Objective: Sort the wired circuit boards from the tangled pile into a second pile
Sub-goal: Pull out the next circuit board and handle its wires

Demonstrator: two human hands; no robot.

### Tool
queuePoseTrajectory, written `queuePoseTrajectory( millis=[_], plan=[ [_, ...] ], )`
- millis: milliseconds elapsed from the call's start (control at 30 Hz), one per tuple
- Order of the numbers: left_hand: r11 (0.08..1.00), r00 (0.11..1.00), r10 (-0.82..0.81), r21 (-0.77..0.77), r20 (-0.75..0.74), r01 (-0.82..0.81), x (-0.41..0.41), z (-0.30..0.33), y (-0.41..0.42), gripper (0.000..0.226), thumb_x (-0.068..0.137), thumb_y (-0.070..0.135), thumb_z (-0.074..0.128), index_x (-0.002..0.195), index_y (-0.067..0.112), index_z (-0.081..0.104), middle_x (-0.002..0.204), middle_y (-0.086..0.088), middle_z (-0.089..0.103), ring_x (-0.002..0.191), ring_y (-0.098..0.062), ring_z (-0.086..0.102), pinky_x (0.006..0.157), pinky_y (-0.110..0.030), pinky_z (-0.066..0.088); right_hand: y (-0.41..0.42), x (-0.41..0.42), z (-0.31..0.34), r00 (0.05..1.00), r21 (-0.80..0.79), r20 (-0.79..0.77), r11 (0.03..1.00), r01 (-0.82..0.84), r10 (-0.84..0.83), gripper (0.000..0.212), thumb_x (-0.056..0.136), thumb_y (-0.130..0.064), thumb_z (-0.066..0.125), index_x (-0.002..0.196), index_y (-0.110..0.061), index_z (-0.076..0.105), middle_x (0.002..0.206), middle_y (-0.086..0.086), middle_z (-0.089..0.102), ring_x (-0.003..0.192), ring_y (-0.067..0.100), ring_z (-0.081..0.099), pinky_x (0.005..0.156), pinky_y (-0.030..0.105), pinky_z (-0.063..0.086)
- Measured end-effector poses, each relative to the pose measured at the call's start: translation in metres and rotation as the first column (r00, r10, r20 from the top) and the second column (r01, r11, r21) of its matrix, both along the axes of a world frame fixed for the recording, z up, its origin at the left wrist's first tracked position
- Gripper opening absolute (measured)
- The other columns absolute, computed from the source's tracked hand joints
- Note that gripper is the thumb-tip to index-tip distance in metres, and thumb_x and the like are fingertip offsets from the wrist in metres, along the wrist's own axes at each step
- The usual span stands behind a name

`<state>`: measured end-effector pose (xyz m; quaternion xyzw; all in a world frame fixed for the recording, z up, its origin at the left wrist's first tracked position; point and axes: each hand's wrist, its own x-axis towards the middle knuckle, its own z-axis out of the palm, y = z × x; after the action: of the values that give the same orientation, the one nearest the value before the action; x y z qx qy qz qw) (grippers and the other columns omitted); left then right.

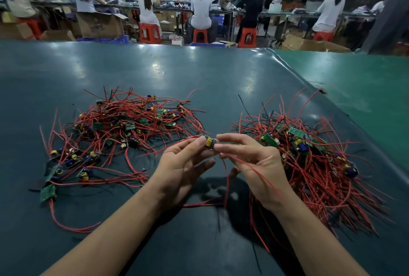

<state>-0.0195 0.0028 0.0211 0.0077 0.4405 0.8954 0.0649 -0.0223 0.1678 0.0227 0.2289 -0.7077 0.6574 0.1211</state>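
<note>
Across a big dark teal table (155, 72) with a glossy, slightly wrinkled cover, ceiling lights show up as soft white blotches; a seam runs diagonally on the right where a brighter green sheet (358, 89) takes over.

Two heaps of wired circuit boards sit on it; the left pile (124, 129) is loose and sprawling, red wires going every which way, small green boards with yellow and blue parts scattered toward the near-left edge; the right pile (309, 154) is denser, its wires fanning down toward the near side.

Between them, raised off the table, both hands are on one small circuit board (210, 142) with a yellow part on it; the left hand (183, 165) pinches it with thumb and forefinger, other fingers loosely spread; the right hand (254, 165) pinches the other end with its fingertips, and a red wire (250, 167) drapes across the back of that hand, another hanging down to the table; their shadow falls on the cover just below.

Past the far edge it's a busy workshop; a row of workers (200, 8) in white tops and caps sit with their backs turned at long benches, on orange plastic stools (150, 33); cardboard boxes (99, 25) and blue crates litter the floor; daylight comes from openings at the back.
</note>
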Motion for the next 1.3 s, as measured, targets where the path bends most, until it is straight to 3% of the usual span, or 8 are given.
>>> queuePoseTrajectory(
  millis=[67, 233, 367, 467, 667, 1033, 1167, 1300],
  plan=[
    [0.999, 0.999, -0.044, -0.03, 0.023, 0.044, 0.001, 0.001, 0.001, 0.009, 0.071, 0.017, 0.074, 0.079, 0.013, 0.071, 0.079, -0.007, 0.071, 0.066, -0.015, 0.067, 0.064, -0.025, 0.055, -0.002, -0.001, -0.001, 0.997, -0.054, 0.058, 0.997, 0.054, -0.051, 0.031, 0.091, 0.01, 0.058, 0.1, -0.013, 0.077, 0.095, 0.004, 0.074, 0.081, 0.014, 0.069, 0.063, 0.02, 0.052],
    [0.953, 0.962, -0.265, -0.132, 0.068, 0.272, 0.009, 0.004, 0.004, 0.01, 0.076, 0.013, 0.062, 0.077, 0.004, 0.068, 0.06, -0.007, 0.061, 0.047, -0.011, 0.057, 0.049, -0.019, 0.047, -0.002, 0.0, -0.002, 0.929, -0.021, 0.354, 0.994, -0.108, 0.108, 0.033, 0.082, -0.045, 0.066, 0.093, -0.016, 0.078, 0.065, 0.012, 0.065, 0.056, 0.014, 0.055, 0.053, 0.023, 0.043],
    [0.938, 0.96, -0.273, -0.204, 0.067, 0.281, 0.01, 0.005, 0.004, 0.017, 0.075, 0.004, 0.068, 0.084, -0.006, 0.058, 0.051, -0.006, 0.053, 0.037, -0.008, 0.05, 0.038, -0.013, 0.04, -0.007, 0.0, -0.002, 0.878, -0.197, 0.437, 0.973, -0.12, 0.196, 0.03, 0.068, -0.035, 0.075, 0.087, -0.014, 0.08, 0.09, 0.013, 0.076, 0.083, 0.019, 0.07, 0.077, 0.027, 0.056],
    [0.943, 0.965, -0.262, -0.208, 0.013, 0.259, 0.011, 0.003, 0.005, 0.008, 0.077, 0.001, 0.066, 0.082, -0.005, 0.066, 0.054, -0.003, 0.058, 0.042, -0.008, 0.054, 0.043, -0.015, 0.043, -0.007, 0.0, -0.003, 0.854, -0.22, 0.498, 0.975, -0.046, 0.152, 0.036, 0.061, -0.041, 0.078, 0.083, -0.011, 0.08, 0.08, 0.023, 0.065, 0.06, 0.028, 0.047, 0.057, 0.037, 0.036],
    [0.927, 0.968, -0.25, -0.288, 0.009, 0.242, 0.01, -0.002, 0.004, 0.014, 0.07, 0.008, 0.062, 0.061, 0.011, 0.073, 0.076, -0.006, 0.073, 0.048, -0.003, 0.054, 0.048, -0.012, 0.043, 0.002, -0.011, 0.005, 0.867, -0.315, 0.494, 0.942, 0.113, 0.062, 0.028, 0.073, -0.036, 0.071, 0.076, -0.009, 0.077, 0.042, -0.002, 0.025, 0.035, 0.009, 0.017, 0.038, 0.015, 0.018],
    [0.868, 0.922, -0.387, -0.347, -0.027, 0.355, 0.014, -0.004, -0.006, 0.011, 0.059, 0.027, 0.073, 0.061, 0.017, 0.07, 0.078, -0.007, 0.071, 0.052, -0.012, 0.046, 0.055, -0.025, 0.031, 0.009, -0.016, 0.011, 0.907, -0.475, 0.413, 0.829, 0.295, -0.086, 0.028, 0.096, -0.013, 0.058, 0.074, 0.005, 0.063, 0.048, -0.005, 0.054, 0.032, 0.005, 0.025, 0.035, 0.015, 0.022],
    [0.897, 0.925, -0.367, -0.297, -0.093, 0.327, 0.014, -0.007, -0.009, 0.013, 0.057, 0.025, 0.075, 0.062, 0.014, 0.073, 0.078, -0.019, 0.059, 0.047, -0.012, 0.044, 0.049, -0.018, 0.034, 0.013, -0.018, 0.015, 0.879, -0.556, 0.476, 0.786, 0.272, 0.033, 0.04, 0.097, -0.036, 0.053, 0.084, -0.003, 0.071, 0.052, -0.002, 0.04, 0.034, 0.005, 0.026, 0.033, 0.012, 0.019],
    [0.94, 0.97, -0.193, -0.309, -0.145, 0.141, 0.007, -0.011, -0.011, 0.025, 0.06, 0.032, 0.079, 0.074, 0.011, 0.076, 0.061, -0.002, 0.061, 0.053, -0.011, 0.048, 0.055, -0.023, 0.038, -0.001, -0.007, 0.011, 0.815, -0.297, 0.554, 0.955, 0.002, 0.17, 0.067, 0.069, -0.069, 0.055, 0.088, -0.008, 0.077, 0.055, -0.001, 0.051, 0.035, 0.005, 0.032, 0.034, 0.012, 0.021]
  ],
)
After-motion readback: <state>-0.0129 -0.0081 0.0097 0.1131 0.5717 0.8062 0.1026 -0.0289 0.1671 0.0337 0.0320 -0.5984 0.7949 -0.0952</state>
